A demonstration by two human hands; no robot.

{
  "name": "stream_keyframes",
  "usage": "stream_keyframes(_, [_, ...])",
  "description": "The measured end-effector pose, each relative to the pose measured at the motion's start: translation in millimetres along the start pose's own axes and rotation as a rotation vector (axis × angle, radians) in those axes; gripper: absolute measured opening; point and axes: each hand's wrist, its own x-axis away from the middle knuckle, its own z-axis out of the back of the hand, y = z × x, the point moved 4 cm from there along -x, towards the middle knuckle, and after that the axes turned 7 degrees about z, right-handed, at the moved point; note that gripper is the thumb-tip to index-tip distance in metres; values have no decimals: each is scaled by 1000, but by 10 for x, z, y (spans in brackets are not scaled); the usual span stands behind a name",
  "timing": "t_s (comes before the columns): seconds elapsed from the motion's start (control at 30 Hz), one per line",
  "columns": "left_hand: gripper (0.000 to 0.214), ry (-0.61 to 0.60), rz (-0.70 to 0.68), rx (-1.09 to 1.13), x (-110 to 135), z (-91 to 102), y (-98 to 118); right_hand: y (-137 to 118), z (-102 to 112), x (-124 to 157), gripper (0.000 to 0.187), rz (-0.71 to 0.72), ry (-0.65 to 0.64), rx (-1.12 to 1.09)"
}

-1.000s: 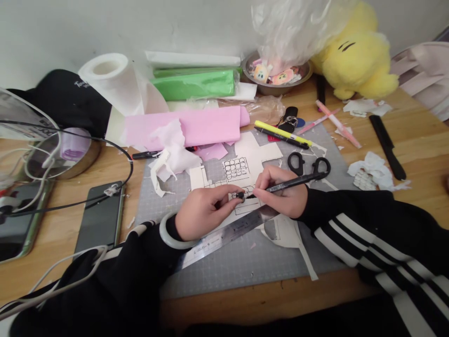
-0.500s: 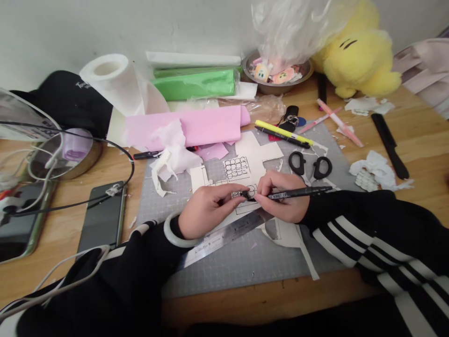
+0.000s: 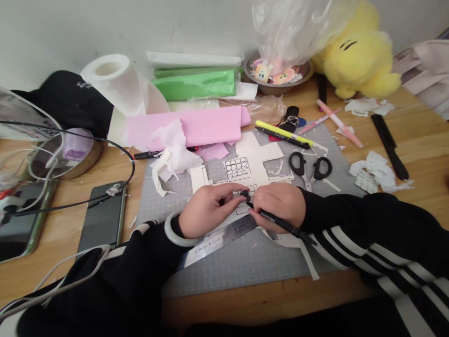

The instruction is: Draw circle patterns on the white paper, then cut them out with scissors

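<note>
Grip's narrow in head view: L hand (image 3: 210, 209) pinches a tiny dark bit (image 3: 245, 193) over the card (image 3: 258, 172); R hand (image 3: 283, 203) holds a slim blk pen (image 3: 280, 223), tip just beside it. Prob. midway: rows of ovals (image 3: 236, 169) inked on card; bit maybe unfinished, too small to tell. Shiny flat ruler (image 3: 217, 242) on gridded mat (image 3: 217, 276), crumpled tissue (image 3: 175, 140) farther back.

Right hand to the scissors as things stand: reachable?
Likely yes: the scissors lie just beyond the right hand, handles uncovered, nothing visibly between. It holds a black pen, though, so may need freeing first.
</note>
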Motion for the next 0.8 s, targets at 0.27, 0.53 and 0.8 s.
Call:
stream_keyframes(0.27, [22,-37,10,-16,-11,-32,-7,-6,-37,-14,16,11,-70,65])
stream_keyframes(0.53, [21,-41,10,-19,-11,-36,-11,64,-19,45,12,-153,-6,-44])
stream_keyframes(0.8, [22,-20,-10,-32,-12,-26,10,243,44,76,15,-608,97,-271])
